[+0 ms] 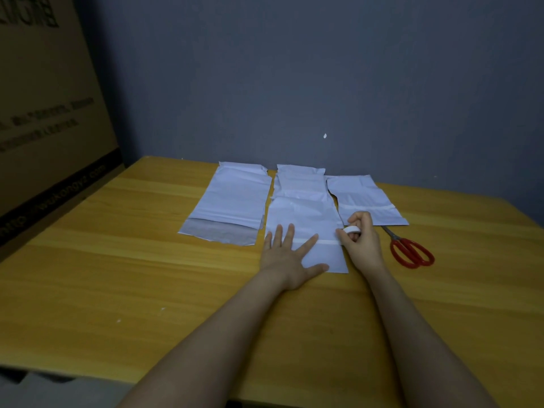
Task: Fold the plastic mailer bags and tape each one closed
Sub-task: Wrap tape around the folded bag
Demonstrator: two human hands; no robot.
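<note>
Head view shows the left hand (287,254) pressing flat, fingers spread, on the middle mailer bag (306,219) on the yellow desk (117,260), while the right hand (360,241) grips a tape roll (352,229) at that bag's right edge, red scissors (410,250) lying just beside.

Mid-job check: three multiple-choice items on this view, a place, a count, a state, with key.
1. Where are the scissors? A) on the table, right of the right hand B) on the floor C) on a chair
2. How many mailer bags lie on the table? A) two B) three C) five
3. The left hand is: A) a fist B) flat on the middle bag C) lifting scissors
Key: 1 A, they lie beside that hand; 2 B, three white bags side by side; 3 B, fingers spread on it.
</note>
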